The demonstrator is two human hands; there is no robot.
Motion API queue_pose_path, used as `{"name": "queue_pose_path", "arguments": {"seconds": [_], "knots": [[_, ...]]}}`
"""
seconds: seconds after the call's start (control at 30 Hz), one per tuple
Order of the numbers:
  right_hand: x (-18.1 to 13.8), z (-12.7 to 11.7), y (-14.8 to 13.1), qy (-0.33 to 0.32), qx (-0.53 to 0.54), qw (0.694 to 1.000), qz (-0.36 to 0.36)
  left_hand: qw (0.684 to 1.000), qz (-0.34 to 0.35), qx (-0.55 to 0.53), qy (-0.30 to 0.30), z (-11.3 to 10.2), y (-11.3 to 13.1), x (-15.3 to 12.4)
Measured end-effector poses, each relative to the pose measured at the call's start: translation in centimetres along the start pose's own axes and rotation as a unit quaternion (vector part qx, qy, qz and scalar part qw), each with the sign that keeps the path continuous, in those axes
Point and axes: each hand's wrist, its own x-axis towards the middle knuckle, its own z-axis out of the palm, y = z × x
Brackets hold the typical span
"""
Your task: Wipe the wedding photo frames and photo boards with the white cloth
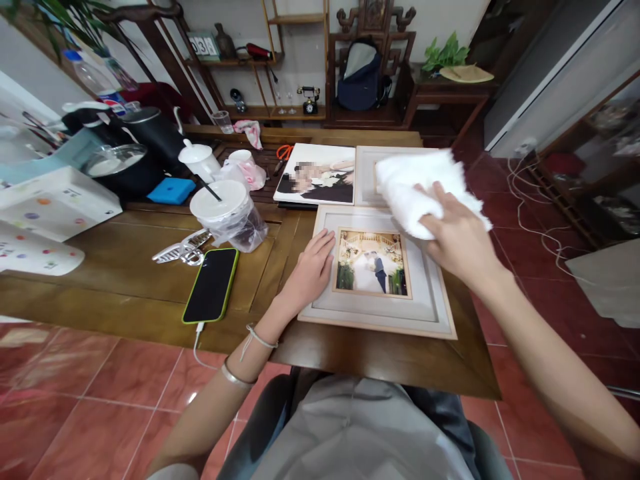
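Note:
A light wooden picture frame (425,320) with a wedding photo (373,263) in its middle lies flat near the table's right end. My left hand (311,270) rests on its left edge with the fingers stretched out. Over the frame's upper right corner, my right hand (453,233) grips a white cloth (423,180), fingers closed on the fabric. The cloth covers part of a second frame (367,175) behind the first. To the left of that lies a photo panel (320,175) showing a couple, on top of something dark.
Left of the frames are a phone (213,285) on a charging cable, a lidded cup (223,203) in a plastic bag, a metal clip-like object (183,248) and a blue box (171,191). Orange scissors (284,155) lie behind. A pot (120,173) and white boxes crowd the far left.

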Motion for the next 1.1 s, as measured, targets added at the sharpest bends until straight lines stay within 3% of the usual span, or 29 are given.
{"name": "queue_pose_path", "arguments": {"seconds": [0.13,0.27,0.5,0.8,0.9,1.0,1.1], "knots": [[1.0,2.9,-0.4,-0.108,0.038,0.992,-0.046,1.0,0.006,-0.001,0.004,0.1,-0.1,-0.1],[0.1,3.3,-0.8,-0.115,0.057,0.989,-0.071,1.0,0.01,0.002,0.0,0.1,-0.2,-0.2],[-3.6,0.0,-4.5,-0.157,0.053,0.982,-0.09,1.0,0.012,0.0,0.002,0.1,-0.1,-0.1],[-8.4,-4.8,-7.5,-0.183,0.123,0.966,-0.135,1.0,0.01,0.012,0.0,0.0,0.2,-0.1],[-9.1,-5.8,-6.9,-0.191,0.185,0.955,-0.128,1.0,0.009,0.008,0.001,0.0,0.2,-0.1],[-8.5,-5.8,-4.4,-0.164,0.266,0.945,-0.101,1.0,0.01,0.005,0.004,0.1,0.1,-0.2],[-7.0,-5.3,-1.7,-0.15,0.38,0.912,-0.032,1.0,0.013,0.003,0.004,0.1,0.0,-0.2]]}}
